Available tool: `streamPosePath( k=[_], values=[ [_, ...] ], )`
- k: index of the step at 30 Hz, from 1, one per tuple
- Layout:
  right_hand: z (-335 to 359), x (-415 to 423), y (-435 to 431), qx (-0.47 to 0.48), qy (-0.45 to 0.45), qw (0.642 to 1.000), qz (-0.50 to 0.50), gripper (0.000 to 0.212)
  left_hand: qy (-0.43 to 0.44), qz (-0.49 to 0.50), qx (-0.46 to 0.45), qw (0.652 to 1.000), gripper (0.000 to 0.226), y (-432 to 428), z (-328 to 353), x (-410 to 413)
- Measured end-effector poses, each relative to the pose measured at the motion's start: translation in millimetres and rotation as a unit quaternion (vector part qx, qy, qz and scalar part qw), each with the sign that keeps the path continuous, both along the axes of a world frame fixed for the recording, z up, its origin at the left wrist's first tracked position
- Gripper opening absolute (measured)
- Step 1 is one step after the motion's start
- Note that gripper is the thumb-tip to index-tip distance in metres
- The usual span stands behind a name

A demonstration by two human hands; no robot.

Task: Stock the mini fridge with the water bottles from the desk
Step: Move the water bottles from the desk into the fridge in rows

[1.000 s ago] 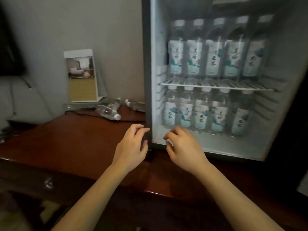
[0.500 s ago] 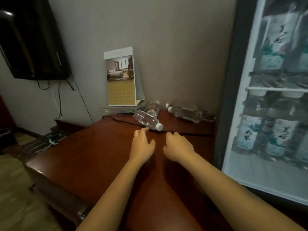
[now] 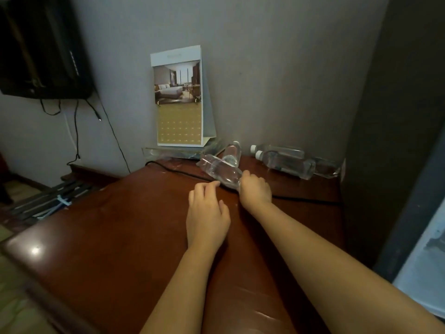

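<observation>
Right hand gripping the neck end of a clear water bottle, fingers curled over it, cap hidden beneath. Bottle lying flat on the wooden desk, just below and right of the standing desk calendar. Left hand below the calendar, palm down, fingers relaxed and slightly spread, holding nothing; fingertips just beside the gripped bottle, contact not discernible. Second bottle behind the first, close to the calendar's base. Pair of capped bottles lying side by side well right of the calendar, near the dark mini fridge. Black cable across the desk below the calendar.
</observation>
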State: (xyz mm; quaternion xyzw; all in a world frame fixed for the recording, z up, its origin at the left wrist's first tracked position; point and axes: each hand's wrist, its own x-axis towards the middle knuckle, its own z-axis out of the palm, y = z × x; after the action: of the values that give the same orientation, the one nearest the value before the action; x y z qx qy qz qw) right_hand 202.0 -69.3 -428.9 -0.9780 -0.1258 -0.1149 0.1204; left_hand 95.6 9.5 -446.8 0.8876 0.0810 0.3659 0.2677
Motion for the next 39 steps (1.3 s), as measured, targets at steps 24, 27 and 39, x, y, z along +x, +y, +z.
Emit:
streamPosePath(
  k=[24,27,39],
  values=[
    [133,-80,-13,0.151,-0.136,0.979,0.020,0.044,0.021,-0.217,-0.170,0.961,0.099,-13,1,-5],
    [120,-80,-26,0.170,-0.123,0.978,-0.017,0.043,0.054,-0.256,-0.195,0.945,0.080,-17,1,-4],
    [131,-111,-50,0.004,-0.188,0.982,-0.031,0.043,0.125,-0.344,-0.299,0.881,0.062,-20,3,-3]
  ],
)
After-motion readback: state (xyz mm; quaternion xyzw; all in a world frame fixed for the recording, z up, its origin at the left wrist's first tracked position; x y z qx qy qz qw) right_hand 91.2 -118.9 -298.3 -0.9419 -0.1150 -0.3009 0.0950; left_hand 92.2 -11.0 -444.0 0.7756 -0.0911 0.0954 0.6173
